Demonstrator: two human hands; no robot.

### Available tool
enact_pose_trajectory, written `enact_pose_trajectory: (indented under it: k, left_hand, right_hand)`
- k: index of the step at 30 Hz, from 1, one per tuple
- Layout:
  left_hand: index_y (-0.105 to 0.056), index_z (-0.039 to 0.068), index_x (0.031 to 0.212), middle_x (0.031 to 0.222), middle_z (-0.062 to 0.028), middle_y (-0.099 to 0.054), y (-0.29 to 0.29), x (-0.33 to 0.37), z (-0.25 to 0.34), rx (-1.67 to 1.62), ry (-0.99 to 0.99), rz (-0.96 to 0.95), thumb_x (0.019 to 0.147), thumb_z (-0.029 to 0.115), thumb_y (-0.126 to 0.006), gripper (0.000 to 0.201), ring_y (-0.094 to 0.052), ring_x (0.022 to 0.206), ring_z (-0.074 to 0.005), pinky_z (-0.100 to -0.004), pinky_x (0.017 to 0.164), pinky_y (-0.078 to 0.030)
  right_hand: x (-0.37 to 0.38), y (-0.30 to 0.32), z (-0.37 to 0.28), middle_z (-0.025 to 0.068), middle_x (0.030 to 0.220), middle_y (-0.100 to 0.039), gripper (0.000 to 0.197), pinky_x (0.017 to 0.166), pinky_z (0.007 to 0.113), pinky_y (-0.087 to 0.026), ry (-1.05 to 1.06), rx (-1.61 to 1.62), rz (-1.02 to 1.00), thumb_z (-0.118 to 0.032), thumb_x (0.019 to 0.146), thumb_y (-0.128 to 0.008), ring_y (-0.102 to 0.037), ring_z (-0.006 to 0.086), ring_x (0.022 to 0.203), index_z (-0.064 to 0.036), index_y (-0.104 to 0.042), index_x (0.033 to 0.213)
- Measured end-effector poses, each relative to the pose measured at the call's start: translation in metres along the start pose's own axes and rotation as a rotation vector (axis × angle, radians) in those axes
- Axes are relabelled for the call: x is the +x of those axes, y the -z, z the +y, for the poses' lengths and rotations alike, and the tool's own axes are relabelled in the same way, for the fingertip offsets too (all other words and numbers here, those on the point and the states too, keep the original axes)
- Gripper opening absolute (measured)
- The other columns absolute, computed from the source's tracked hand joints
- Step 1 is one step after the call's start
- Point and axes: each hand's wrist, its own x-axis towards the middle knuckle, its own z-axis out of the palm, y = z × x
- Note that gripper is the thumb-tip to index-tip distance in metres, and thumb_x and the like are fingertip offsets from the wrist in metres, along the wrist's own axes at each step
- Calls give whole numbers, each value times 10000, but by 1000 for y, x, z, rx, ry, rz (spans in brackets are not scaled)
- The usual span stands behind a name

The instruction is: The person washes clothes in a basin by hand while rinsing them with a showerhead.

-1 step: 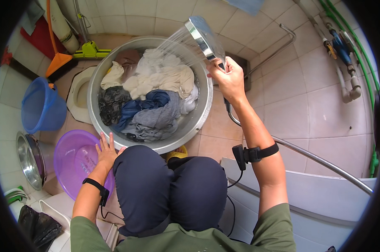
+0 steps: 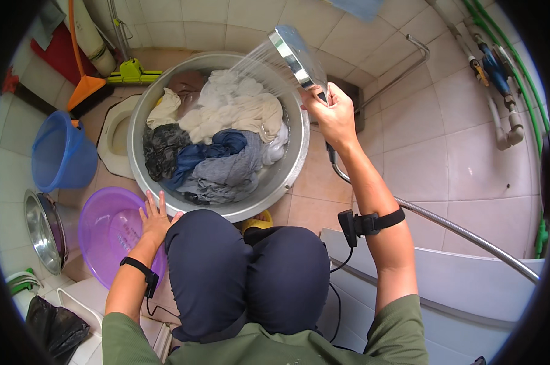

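Observation:
My right hand (image 2: 332, 115) is wrapped round the handle of a chrome hand shower (image 2: 298, 58), raised over the right side of a large grey metal tub (image 2: 299, 159). Water sprays from it leftward and down onto wet laundry. In the tub lie cream cloth (image 2: 232, 112), a blue garment (image 2: 223, 145), grey cloth (image 2: 226, 173) and a dark patterned piece (image 2: 165, 149), partly in water. My left hand (image 2: 156, 220) has its fingers spread beside my left knee, near the tub's lower left rim and over the edge of a purple basin (image 2: 107, 234); it holds nothing.
At left are a blue bucket (image 2: 65, 152), metal basins (image 2: 39, 228) and a squat toilet (image 2: 107, 131). An orange broom (image 2: 85, 91) and a green mop (image 2: 134, 73) stand behind. The metal shower hose (image 2: 463, 234) runs rightward past a white tub edge (image 2: 457, 267).

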Motion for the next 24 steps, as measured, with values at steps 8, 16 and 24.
enact_pose_trajectory:
  k: [8,16,24]
  left_hand:
    - [88,155,1595,1619,-232,206,10,-7,4,-29,9,-28,908,766,-336,1012,-2,1526,-404,-575,1202,-49]
    - [95,150,1592,1616,-228,220,15,-11,8,-18,8,-36,914,766,-322,1007,16,1527,-399,-568,1205,-44]
    - [110,152,1590,1616,-224,225,16,-11,9,-13,16,-47,922,752,-319,995,31,1528,-393,-568,1205,-40]
  right_hand:
    - [-22,11,17,200,1118,-652,276,953,371,-441,39,-296,-136,-181,782,-719,-532,336,1290,11,-531,720]
    - [-38,19,48,229,1488,-450,266,1151,605,-212,90,-650,-77,-159,690,-688,-409,389,1369,-53,-444,674]
    - [-53,23,64,219,1490,-451,264,1152,605,-223,46,-721,-140,-173,684,-694,-404,375,1376,-47,-462,678]
